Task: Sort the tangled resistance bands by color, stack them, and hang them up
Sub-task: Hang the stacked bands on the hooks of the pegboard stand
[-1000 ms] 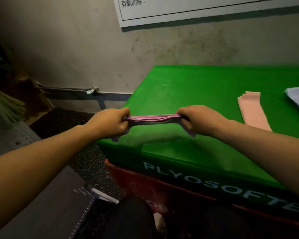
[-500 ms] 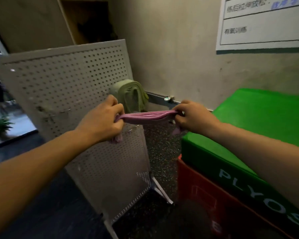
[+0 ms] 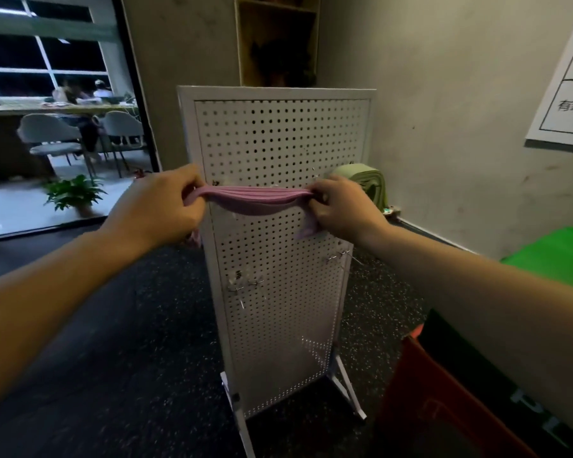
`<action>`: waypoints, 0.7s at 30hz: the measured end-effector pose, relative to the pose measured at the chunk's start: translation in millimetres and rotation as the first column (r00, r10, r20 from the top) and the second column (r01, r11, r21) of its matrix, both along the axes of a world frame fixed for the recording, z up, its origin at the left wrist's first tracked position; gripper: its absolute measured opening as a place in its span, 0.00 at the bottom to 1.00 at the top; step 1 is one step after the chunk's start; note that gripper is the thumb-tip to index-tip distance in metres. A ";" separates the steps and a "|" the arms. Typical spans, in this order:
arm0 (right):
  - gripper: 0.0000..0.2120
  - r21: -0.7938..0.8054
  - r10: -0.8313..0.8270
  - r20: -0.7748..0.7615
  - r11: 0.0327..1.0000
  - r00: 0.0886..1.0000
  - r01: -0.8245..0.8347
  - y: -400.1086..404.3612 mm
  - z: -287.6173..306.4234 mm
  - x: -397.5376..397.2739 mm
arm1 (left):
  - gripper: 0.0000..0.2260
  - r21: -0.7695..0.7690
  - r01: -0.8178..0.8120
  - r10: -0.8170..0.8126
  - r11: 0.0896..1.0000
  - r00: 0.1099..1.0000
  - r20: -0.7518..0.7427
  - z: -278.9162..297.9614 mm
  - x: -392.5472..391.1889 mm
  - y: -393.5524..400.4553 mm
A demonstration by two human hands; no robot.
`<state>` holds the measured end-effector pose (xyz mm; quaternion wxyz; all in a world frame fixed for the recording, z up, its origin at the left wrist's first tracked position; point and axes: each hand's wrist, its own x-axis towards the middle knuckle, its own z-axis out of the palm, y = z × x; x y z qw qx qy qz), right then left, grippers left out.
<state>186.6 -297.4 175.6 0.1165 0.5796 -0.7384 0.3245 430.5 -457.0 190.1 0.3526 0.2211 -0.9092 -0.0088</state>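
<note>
Pink bands (image 3: 257, 198), a stacked bundle of them, are stretched level between the two hands, and the big news is the view: a second ago they hung over the green counter (image 3: 549, 262), now off at the right edge, and the person has swung round to face the white pegboard (image 3: 278, 143) square on. Left hand (image 3: 159, 209) has its fingers curled tight round one end, right hand (image 3: 339, 209) grips the other, loose tails dangling below each fist. Just behind the bundle, small metal hooks (image 3: 339, 256) jut from the board, lower ones free. Further right, green bands (image 3: 368, 183) already hang there. So sorting and stacking of pink looks done; hanging comes next, I'd say.
</note>
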 end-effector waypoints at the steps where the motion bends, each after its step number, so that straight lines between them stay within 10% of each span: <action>1: 0.11 -0.021 0.015 0.009 1.000 1.000 -0.015 -9.6 0.0 2.8 | 0.02 -0.006 -0.012 0.012 1.000 1.000 -0.019 -2.1 3.4 -6.9; 21: 0.08 -0.229 0.096 0.079 0.970 0.992 -0.076 -65.9 21.3 -12.1 | 0.05 -0.084 -0.021 -0.002 0.996 0.963 -0.270 -14.3 -19.8 -34.7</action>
